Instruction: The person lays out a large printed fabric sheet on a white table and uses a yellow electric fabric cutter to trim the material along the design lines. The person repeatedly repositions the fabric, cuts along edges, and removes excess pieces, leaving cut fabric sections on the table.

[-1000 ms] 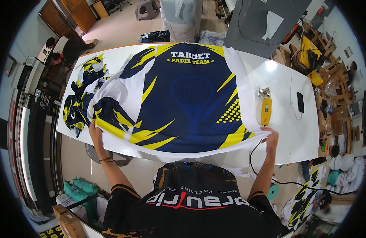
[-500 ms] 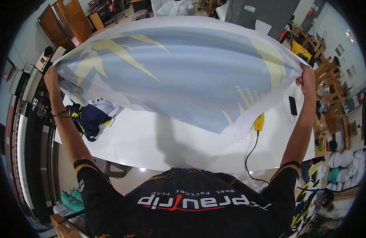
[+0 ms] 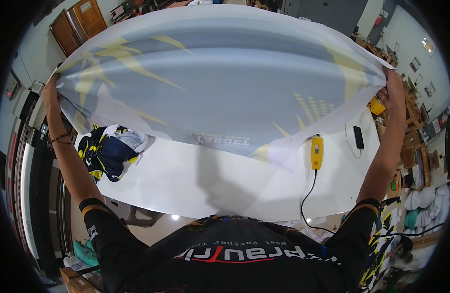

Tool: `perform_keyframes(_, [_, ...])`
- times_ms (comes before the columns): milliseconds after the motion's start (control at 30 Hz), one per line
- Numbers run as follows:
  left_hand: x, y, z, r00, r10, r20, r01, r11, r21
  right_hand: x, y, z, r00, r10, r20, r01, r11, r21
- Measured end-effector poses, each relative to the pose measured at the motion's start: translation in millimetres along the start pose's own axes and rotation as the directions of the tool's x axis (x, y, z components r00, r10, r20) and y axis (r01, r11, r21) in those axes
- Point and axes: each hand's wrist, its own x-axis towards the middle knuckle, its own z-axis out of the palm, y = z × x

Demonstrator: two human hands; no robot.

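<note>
1. Printed fabric sheet (image 3: 225, 83), pale grey with faded yellow streaks showing through from its far side, is lifted off the bench and stretched wide in the air between both raised arms. It fills most of the upper view, and its lower edge sags toward the middle of the bench.
2. White bench (image 3: 225, 185) lies below the sheet, bare across its near half, with the sheet's shadow falling on it.
3. Crumpled pile of navy, yellow and white fabric (image 3: 110, 151) sits on the left part of the bench, partly under the lifted sheet.
4. Left hand (image 3: 51, 90) is closed on the sheet's left corner, arm stretched up and outward, a thin dark band on the wrist.
5. Right hand (image 3: 393, 88) is closed on the sheet's right corner, pinching the cloth at its upper edge, arm likewise raised.
6. Yellow handheld tool (image 3: 317, 152) lies on the right part of the bench just below the sheet's hanging edge, its black cord trailing off the near edge.
7. Small black device (image 3: 358, 137) lies right of the yellow tool, apart from it.
</note>
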Motion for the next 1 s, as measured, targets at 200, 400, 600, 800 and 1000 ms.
perform_keyframes(200, [-1,4,-10,0.998,0.059,-0.031,-0.062,0.990,-0.123,-18,-25,0,0.997,-0.017,-0.079,0.019,1.000,0.022])
perform_keyframes(400, [-8,11,-13,0.999,-0.009,-0.039,0.001,0.982,-0.191,-36,-41,-7,0.997,-0.072,-0.020,0.073,0.997,0.024])
perform_keyframes(600, [3,4,-12,0.998,0.043,-0.043,-0.050,0.983,-0.176,-34,-45,-12,0.995,-0.029,-0.101,0.032,0.999,0.026])
perform_keyframes(800, [7,19,-4,0.997,-0.059,-0.045,0.048,0.975,-0.215,-12,-42,-16,0.993,-0.055,-0.101,0.061,0.997,0.053])
perform_keyframes(1000, [-15,49,44,0.985,-0.030,0.170,0.098,0.909,-0.405,41,-15,-7,0.992,-0.015,0.125,0.004,0.996,0.089])
